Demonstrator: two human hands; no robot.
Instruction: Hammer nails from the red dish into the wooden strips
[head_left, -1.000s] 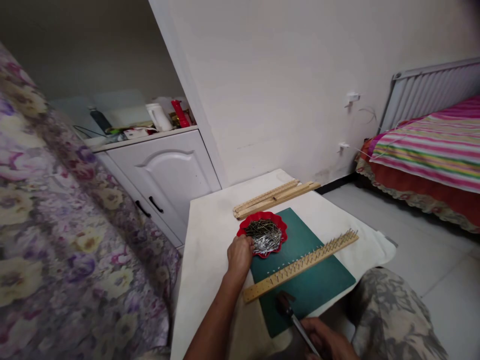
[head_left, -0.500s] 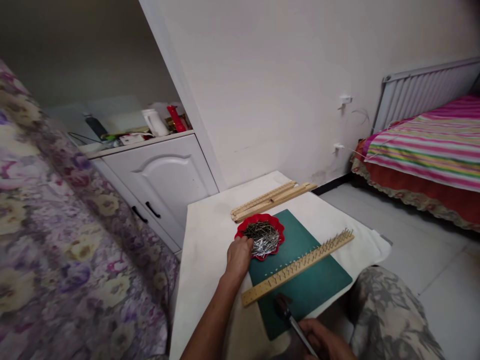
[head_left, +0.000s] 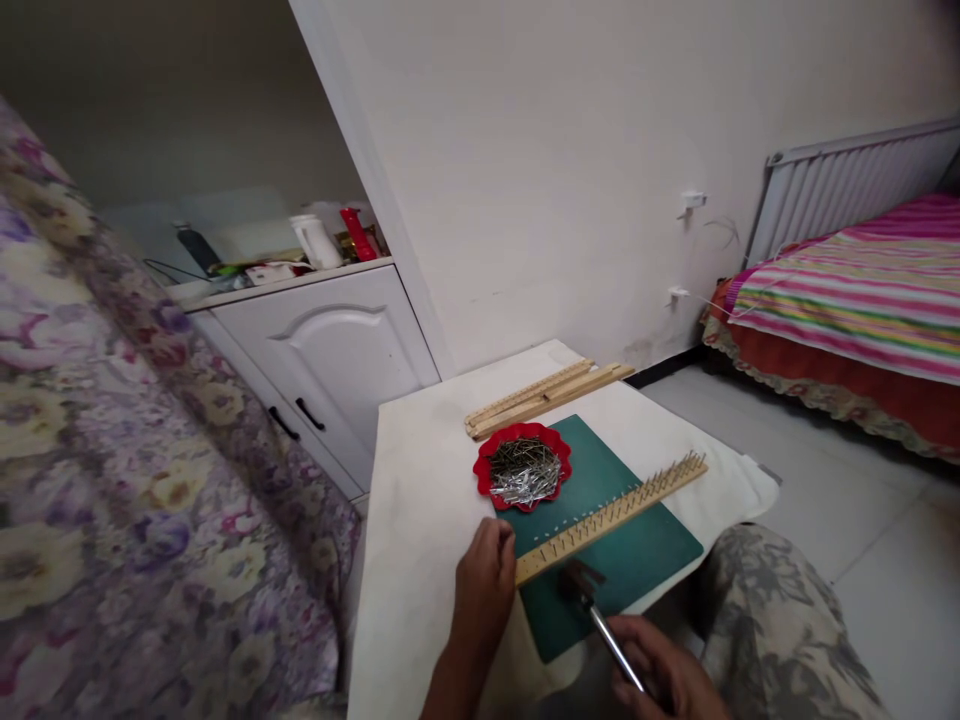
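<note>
The long, tan, nail-studded wooden strip point(head_left: 610, 520) lies across the flat green mat point(head_left: 646, 556); we judge it light, stiff, best held by its left end. The right hand point(head_left: 664, 668) clasps the dark-headed, metal-shafted hammer point(head_left: 613, 642); whether the curled left hand point(head_left: 486, 568) pinches anything, we cannot tell.

A table point(head_left: 420, 480) with a pale cover. Stands against the wall point(head_left: 525, 180). Carries, toward the wall, several wooden strips point(head_left: 547, 397) lying together; nearer, a green mat point(head_left: 637, 565) and, overlapping its edge, a red scalloped dish point(head_left: 561, 455) heaped with nails point(head_left: 525, 470). Bears, across the mat, a wooden board point(head_left: 612, 520) bristling with nails, reaching past the mat at its right end. On the cabinet top point(head_left: 300, 278), holds a white container point(head_left: 316, 243), a red object point(head_left: 358, 235), a dark tilted bottle point(head_left: 197, 248). On the bed point(head_left: 817, 190), a striped cover point(head_left: 862, 280); below, tiled floor point(head_left: 892, 540).
</note>
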